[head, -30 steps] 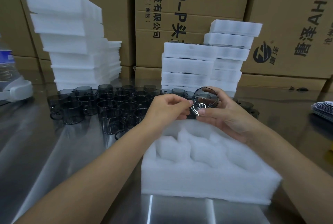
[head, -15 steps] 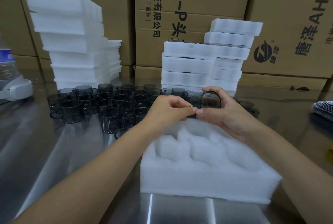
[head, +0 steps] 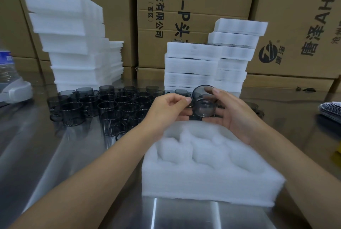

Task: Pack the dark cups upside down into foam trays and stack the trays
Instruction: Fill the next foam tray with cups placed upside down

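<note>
Dark cup (head: 203, 103) held by left hand (head: 167, 111) and right hand (head: 235, 116) over foam tray (head: 208, 186).

Item 1: held cup (head: 203, 102), dark translucent, tilted in the air over the far edge of the front tray, centre frame. I see my left grip (head: 171, 107) pinching its side and my right grip (head: 234, 112) cradling it.
Item 2: loose cups (head: 103, 105), same type, with handles, mouths up, clustered on the desk, centre left.
Item 3: front tray (head: 208, 179), white foam, pockets empty, lower centre.
Item 4: stacked trays (head: 191, 66), centre right; taller foam stack (head: 73, 35), upper left.
</note>
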Demonstrator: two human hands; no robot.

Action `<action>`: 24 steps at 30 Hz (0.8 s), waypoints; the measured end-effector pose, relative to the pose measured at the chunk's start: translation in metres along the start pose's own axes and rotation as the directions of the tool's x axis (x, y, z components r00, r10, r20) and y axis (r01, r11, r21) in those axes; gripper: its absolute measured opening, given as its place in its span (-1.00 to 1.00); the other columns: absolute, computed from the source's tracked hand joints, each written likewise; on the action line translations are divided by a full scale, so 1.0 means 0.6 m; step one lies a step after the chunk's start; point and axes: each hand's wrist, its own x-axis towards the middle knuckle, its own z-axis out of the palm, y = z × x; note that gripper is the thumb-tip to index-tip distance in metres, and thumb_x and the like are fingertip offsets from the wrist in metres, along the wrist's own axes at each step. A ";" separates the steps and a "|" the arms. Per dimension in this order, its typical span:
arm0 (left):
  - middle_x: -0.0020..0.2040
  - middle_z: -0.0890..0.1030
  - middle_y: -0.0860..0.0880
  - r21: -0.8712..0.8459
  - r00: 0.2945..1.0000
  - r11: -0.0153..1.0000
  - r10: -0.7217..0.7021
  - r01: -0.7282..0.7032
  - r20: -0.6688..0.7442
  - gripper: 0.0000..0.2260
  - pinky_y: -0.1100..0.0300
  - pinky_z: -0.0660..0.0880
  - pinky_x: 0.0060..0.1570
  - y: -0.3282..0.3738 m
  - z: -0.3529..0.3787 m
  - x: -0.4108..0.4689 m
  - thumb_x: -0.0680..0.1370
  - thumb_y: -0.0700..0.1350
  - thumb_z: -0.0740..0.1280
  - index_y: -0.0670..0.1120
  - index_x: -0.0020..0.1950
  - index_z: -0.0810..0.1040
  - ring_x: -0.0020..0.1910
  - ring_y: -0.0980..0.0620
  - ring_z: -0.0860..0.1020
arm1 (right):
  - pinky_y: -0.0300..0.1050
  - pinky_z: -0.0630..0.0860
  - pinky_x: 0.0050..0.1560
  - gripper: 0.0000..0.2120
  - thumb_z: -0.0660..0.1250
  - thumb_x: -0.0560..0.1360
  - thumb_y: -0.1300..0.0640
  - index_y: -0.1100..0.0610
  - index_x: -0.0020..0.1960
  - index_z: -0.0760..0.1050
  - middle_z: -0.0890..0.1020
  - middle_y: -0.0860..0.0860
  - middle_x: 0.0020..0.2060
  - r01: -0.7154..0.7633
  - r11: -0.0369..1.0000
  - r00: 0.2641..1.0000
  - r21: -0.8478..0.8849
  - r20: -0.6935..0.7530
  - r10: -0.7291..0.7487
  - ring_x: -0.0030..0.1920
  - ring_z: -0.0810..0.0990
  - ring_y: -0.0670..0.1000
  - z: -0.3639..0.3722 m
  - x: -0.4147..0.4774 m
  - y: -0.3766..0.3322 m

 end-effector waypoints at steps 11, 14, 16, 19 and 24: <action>-0.37 0.66 -0.08 0.002 1.000 1.000 -0.024 0.024 -0.004 -0.83 0.31 0.54 -0.39 0.001 -0.003 0.001 0.56 -0.06 0.35 -0.15 -0.10 0.61 -0.41 0.07 0.64 | -0.17 0.58 -0.28 -0.58 0.47 0.34 -0.08 0.15 0.08 0.59 0.66 0.07 -0.13 -0.012 1.000 0.998 -0.020 0.069 0.013 -0.33 0.59 0.01 -0.006 0.002 0.001; -0.36 0.66 -0.08 -0.007 1.000 1.000 -0.008 0.008 -0.018 -0.86 0.29 0.54 -0.39 0.001 -0.003 0.001 0.55 -0.07 0.36 -0.12 -0.11 0.64 -0.40 0.06 0.63 | -0.20 0.53 -0.33 -0.63 0.45 0.33 -0.02 0.04 0.11 0.59 0.64 0.02 -0.10 0.020 0.998 0.995 -0.066 0.097 -0.013 -0.27 0.55 -0.02 -0.005 0.001 0.004; -0.35 0.65 -0.06 -0.001 1.000 1.000 -0.005 0.005 -0.015 -0.87 0.27 0.54 -0.39 0.002 -0.002 0.001 0.55 -0.06 0.36 -0.07 -0.12 0.65 -0.40 0.06 0.63 | -0.21 0.50 -0.35 -0.65 0.47 0.29 0.01 -0.05 0.07 0.61 0.64 -0.01 -0.09 0.036 0.996 0.993 -0.081 0.116 -0.026 -0.25 0.54 -0.03 -0.003 0.000 0.006; -0.27 0.68 -0.08 0.022 1.000 1.000 -0.005 0.005 0.000 -0.86 0.26 0.55 -0.35 0.001 -0.002 0.001 0.54 -0.01 0.36 -0.03 -0.09 0.67 -0.34 0.04 0.65 | -0.23 0.48 -0.37 -0.64 0.49 0.25 0.04 -0.10 0.05 0.60 0.65 -0.07 -0.12 0.055 0.994 0.990 -0.099 0.133 -0.041 -0.24 0.56 -0.06 -0.001 -0.001 0.006; -0.04 0.71 -0.09 -0.019 0.981 0.999 0.040 -0.037 0.189 -0.71 0.17 0.58 -0.05 0.003 -0.004 -0.001 0.48 0.16 0.37 0.00 0.04 0.66 -0.04 -0.05 0.68 | -0.26 0.41 -0.40 -0.42 0.56 0.11 -0.07 -0.15 0.10 0.48 0.60 -0.18 -0.26 0.119 0.971 0.991 -0.206 0.091 -0.102 -0.30 0.55 -0.12 0.003 0.001 0.005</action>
